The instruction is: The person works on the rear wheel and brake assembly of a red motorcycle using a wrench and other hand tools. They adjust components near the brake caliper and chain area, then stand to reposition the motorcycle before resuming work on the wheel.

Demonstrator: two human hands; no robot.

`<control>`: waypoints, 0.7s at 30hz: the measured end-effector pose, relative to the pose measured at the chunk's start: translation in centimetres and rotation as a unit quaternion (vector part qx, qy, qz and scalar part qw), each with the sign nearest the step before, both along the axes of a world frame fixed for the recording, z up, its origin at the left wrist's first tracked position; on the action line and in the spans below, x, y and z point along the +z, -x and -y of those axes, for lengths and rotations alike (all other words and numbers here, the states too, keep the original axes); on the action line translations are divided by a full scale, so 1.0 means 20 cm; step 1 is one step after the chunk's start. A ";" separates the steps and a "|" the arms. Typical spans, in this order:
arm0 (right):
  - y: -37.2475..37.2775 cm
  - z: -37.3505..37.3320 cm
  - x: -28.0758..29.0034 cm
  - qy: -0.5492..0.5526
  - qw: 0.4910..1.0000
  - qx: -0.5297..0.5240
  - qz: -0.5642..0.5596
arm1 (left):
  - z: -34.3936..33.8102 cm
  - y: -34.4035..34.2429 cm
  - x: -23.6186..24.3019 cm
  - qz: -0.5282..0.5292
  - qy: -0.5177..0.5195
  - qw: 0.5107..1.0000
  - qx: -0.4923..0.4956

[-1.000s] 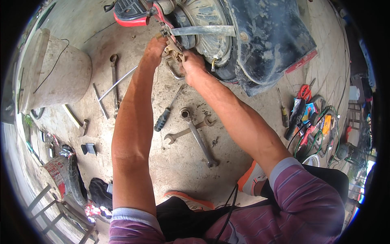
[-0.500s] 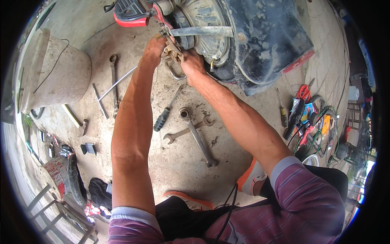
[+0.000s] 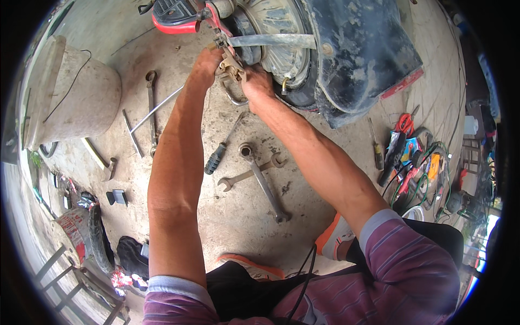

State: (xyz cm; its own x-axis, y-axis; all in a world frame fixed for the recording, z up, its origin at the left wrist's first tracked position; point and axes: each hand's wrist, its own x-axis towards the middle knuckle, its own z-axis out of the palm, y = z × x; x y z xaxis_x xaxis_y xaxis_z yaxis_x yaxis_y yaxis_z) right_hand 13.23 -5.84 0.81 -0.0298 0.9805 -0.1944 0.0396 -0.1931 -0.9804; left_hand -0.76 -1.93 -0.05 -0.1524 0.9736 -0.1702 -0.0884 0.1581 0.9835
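Bracket of lumpy tan metal (image 3: pixel 233 69), probably stiff, best held edgewise, is sitting between left hand (image 3: pixel 208 65) and right hand (image 3: pixel 258 85), finger closure untellable.

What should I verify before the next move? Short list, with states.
1. Hands at the dirt-coated bracket: ok; left hand and right hand sit either side.
2. Hold secure: cannot tell; the undersides of both hands are hidden.
3. Right hand clear of the valve stem: ok, apart in this view.
4. Floor tools stowed: not ok; screwdriver lies out, ring-ended wrench lies across open-ended wrench.
5. Right shoe off the wrenches: ok.
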 end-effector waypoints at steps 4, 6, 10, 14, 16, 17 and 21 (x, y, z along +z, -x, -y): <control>0.01 0.02 0.00 0.005 0.999 -0.037 -0.022 | 0.02 0.01 -0.02 -0.093 -0.081 0.992 -0.023; -0.01 -0.01 -0.04 0.083 0.989 -0.024 -0.118 | 0.02 0.02 -0.03 -0.133 -0.131 0.982 -0.034; 0.01 -0.03 -0.03 0.187 0.966 -0.058 -0.168 | 0.02 0.03 -0.04 -0.127 -0.136 0.982 -0.036; 0.02 -0.04 -0.09 0.099 0.988 -0.062 -0.102 | 0.00 0.01 -0.03 -0.118 -0.080 0.989 -0.028; 0.01 -0.01 -0.05 0.043 0.994 -0.034 -0.091 | 0.01 0.02 -0.01 -0.123 -0.075 0.989 -0.023; 0.01 0.02 0.00 0.023 0.995 -0.022 -0.090 | 0.02 0.02 -0.01 -0.125 -0.080 0.989 -0.023; -0.02 -0.04 -0.13 -0.037 0.999 0.000 -0.038 | 0.02 -0.03 0.05 -0.093 -0.057 0.993 -0.032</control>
